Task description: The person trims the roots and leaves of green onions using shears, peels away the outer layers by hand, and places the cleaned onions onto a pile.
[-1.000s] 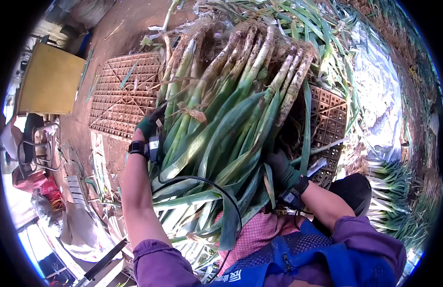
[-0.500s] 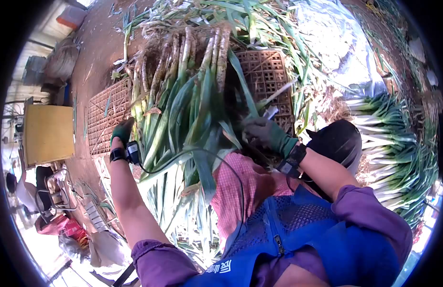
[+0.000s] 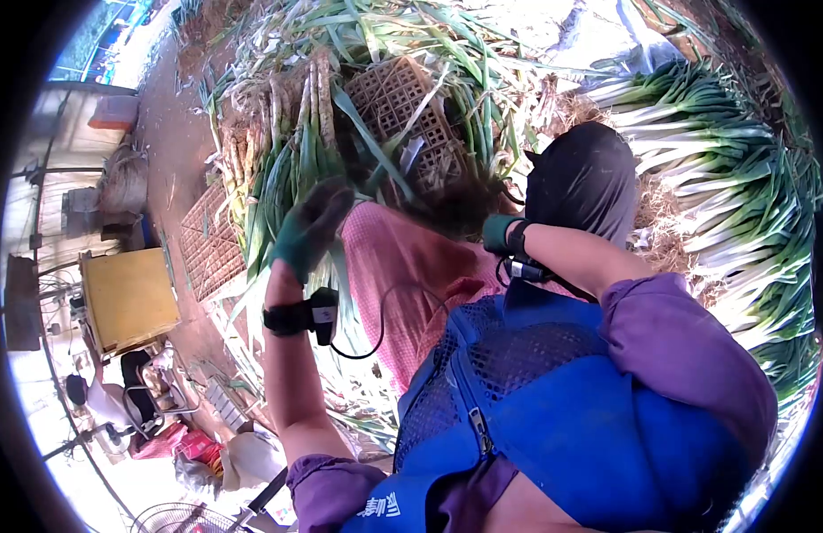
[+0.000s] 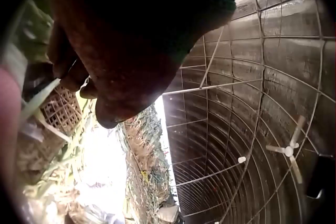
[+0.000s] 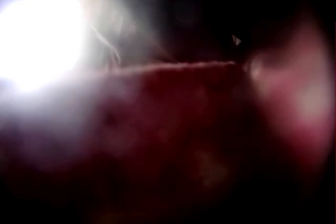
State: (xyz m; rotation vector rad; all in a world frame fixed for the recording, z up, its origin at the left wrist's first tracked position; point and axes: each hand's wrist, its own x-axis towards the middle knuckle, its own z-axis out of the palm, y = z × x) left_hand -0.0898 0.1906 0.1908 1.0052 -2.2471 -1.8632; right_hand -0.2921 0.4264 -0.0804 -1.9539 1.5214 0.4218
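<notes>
Above the pink checked cloth (image 3: pixel 385 284) on the lap, the gloved left hand (image 3: pixel 313 229) is raised beside the leafy part of the large leeks (image 3: pixel 278 191). Its fingers look relaxed, with nothing seen in them; the left wrist view shows this hand (image 4: pixel 123 61) dark and close. The right hand (image 3: pixel 500 234) is drawn in against the body beside the dark-covered knee (image 3: pixel 589 182). Only its green glove cuff shows clearly, its fingers being blurred or hidden. Blurred red cloth (image 5: pixel 157 124) fills much of the right wrist view.
A brown plastic crate (image 3: pixel 402 102) lies beyond the lap, another crate (image 3: pixel 209 244) left of the large leeks. Rows of cleaned leeks (image 3: pixel 722 186) lie at the right. A yellow board (image 3: pixel 131 299) stands at the left. Loose leaves (image 3: pixel 438 40) cover the ground ahead.
Both hands have come away from the large leeks, which stay on the crates. The left hand has lifted toward the lap, the right has drawn back to the body. The head view has turned rightward.
</notes>
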